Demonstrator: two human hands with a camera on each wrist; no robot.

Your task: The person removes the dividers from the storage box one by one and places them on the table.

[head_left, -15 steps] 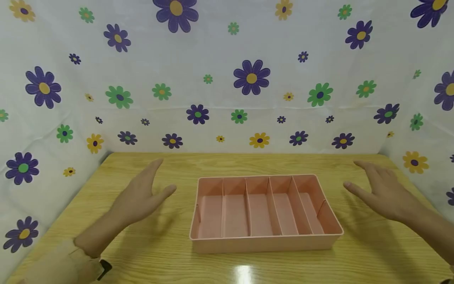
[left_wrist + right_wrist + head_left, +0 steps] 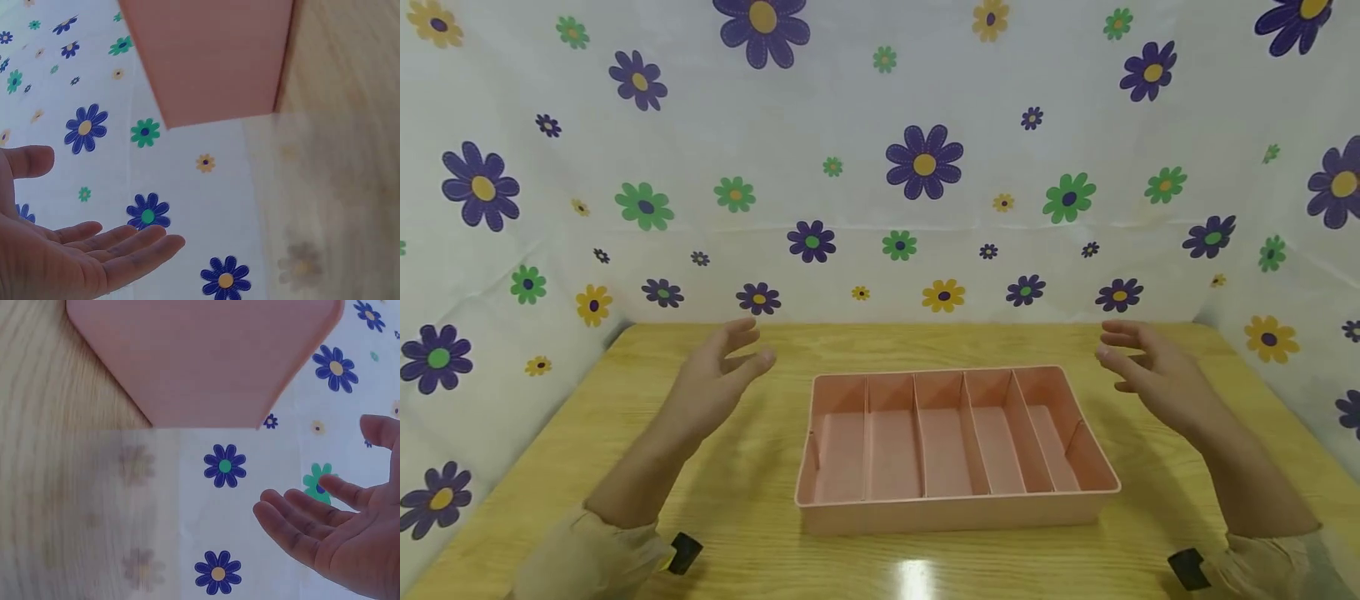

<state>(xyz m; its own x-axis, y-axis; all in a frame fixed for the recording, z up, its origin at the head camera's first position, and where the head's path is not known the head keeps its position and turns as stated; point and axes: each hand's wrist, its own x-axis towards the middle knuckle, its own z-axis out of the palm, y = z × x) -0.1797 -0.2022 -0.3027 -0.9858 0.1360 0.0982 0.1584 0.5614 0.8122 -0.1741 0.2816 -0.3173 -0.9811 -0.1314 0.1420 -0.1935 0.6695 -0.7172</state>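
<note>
A shallow pink divided tray (image 2: 951, 514) sits on the wooden table, its long compartments side by side with nothing in them. My left hand (image 2: 711, 383) hovers to the left of it, palm turned inward, fingers loosely bent and holding nothing. On the other side, my right hand (image 2: 1161, 379) mirrors this, also without a thing in its grasp. Both hands are apart from the tray. The left wrist view shows the tray's end wall (image 2: 215, 62) beyond the relaxed fingers (image 2: 140, 250). In the right wrist view the opposite end wall (image 2: 206, 362) stands above the fingers (image 2: 294, 531).
The light wooden table (image 2: 760, 567) spreads around the tray. A white cloth (image 2: 850, 108) printed with purple, green and yellow flowers hangs behind it and along both sides. Dark bands (image 2: 685, 553) show at the sleeve cuffs.
Both hands have shifted inward and slightly toward the back, with their fingers more bent than before. More of the right forearm and cuff shows. The tray has stayed in place on the table.
</note>
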